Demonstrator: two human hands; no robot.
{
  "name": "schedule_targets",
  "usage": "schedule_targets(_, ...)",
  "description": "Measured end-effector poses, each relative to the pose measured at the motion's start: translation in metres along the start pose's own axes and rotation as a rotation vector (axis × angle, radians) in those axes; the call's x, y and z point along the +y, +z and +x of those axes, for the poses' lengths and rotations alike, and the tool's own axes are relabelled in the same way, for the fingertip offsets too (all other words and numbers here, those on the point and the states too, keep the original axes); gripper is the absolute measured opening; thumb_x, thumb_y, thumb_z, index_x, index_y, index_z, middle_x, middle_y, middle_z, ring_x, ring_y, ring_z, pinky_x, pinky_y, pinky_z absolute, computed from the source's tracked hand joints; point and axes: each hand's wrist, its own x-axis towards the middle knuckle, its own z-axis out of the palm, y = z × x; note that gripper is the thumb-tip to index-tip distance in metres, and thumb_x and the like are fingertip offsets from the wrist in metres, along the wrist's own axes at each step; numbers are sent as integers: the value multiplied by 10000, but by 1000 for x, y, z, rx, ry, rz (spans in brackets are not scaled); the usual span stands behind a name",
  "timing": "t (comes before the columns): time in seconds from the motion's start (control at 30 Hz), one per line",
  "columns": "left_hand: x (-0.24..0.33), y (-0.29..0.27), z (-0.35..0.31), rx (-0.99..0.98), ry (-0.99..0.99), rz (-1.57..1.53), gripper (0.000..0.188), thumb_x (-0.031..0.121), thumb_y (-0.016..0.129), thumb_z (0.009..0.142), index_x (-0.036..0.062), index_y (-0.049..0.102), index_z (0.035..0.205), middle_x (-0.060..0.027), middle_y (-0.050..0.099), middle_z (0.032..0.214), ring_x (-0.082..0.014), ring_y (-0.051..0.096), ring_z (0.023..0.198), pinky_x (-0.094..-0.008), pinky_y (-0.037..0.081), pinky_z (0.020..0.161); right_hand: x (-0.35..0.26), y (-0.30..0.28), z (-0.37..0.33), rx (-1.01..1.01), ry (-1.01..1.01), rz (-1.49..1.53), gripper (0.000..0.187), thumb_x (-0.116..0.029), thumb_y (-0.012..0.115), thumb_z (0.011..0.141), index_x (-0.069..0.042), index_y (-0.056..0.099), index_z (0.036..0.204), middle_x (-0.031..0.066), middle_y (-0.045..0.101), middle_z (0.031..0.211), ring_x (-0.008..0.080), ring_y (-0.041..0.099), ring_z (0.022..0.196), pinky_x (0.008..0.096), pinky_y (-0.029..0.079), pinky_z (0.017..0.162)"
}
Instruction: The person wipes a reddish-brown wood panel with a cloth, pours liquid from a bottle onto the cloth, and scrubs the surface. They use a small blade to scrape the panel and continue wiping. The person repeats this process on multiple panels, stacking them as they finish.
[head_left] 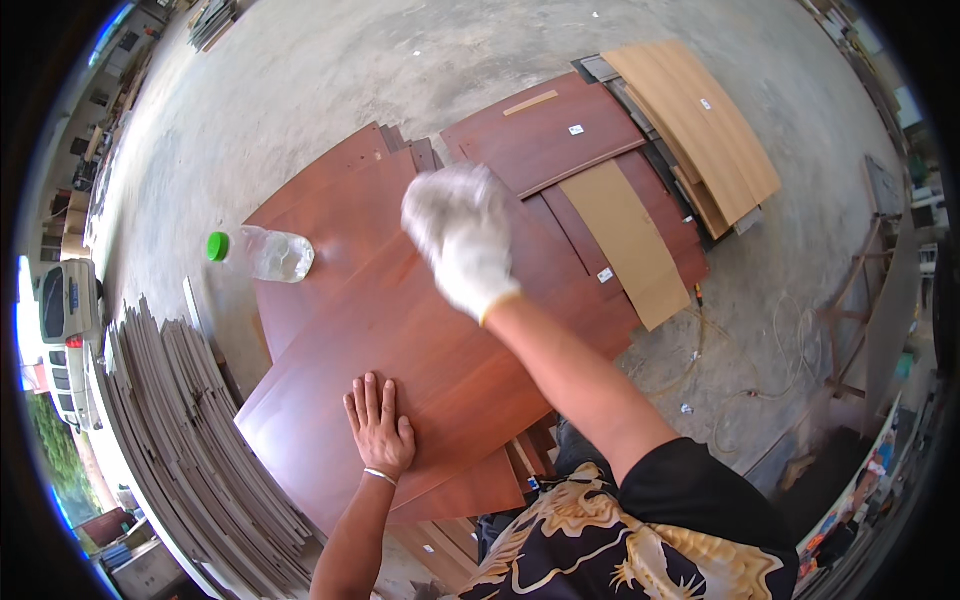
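Note:
My left hand (380, 430) is bare and lies flat, fingers stretched out, on a reddish-brown wood panel (340, 360). A pale band circles that wrist. My right hand (460, 235), in a white knitted work glove with a greyish finger end, reaches over the far part of the same panel. Motion smears its fingers, so whether it grips anything, or touches the panel, does not show. Left of the glove a clear plastic bottle (280, 255) with a green cap lies over the stack's left edge, some liquid inside. More reddish-brown panels (325, 185) show beneath and beyond the top one.
At the right stand further stacks: reddish panels (545, 130), a tan strip (625, 245) and light wood boards (700, 130). Long narrow boards (190, 430) are piled at the left. A thin hose (745, 390) winds over the concrete floor (350, 75). A metal-framed rack (860, 310) stands far right.

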Motion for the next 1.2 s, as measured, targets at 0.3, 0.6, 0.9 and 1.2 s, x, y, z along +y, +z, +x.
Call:
schedule_targets(0.3,0,1,-2,1,22,-15,632,321,440,1026,60,484,1600,-225,315,1731,-451,220,1623,-627,111,1321,84,5,-19,505,-136,29,404,-280,495,1082,-149,635,1437,123,613,1488,338,509,1395,501,357,1176)
schedule_targets(0.6,1,-7,-8,15,-24,-37,651,294,480,989,56,485,1595,-231,312,1730,-444,223,1622,-618,119,1326,103,-3,-91,276,-211,144,565,-179,404,1098,-127,355,1659,124,343,1725,331,401,1531,436,316,1277)
schedule_targets(0.9,7,-5,-6,-5,-63,-17,693,250,524,947,62,461,1610,-217,292,1743,-428,213,1629,-611,120,1331,104,-22,-42,276,-271,551,576,-407,368,1160,-34,446,1593,168,471,1641,338,443,1506,393,367,1229)
schedule_targets(1.2,10,1,3,34,-26,-12,687,250,491,957,40,454,1610,-223,290,1742,-445,203,1628,-621,106,1327,85,-25,0,188,-21,237,473,-220,471,1076,-68,545,1518,162,609,1494,371,531,1389,470,382,1219)
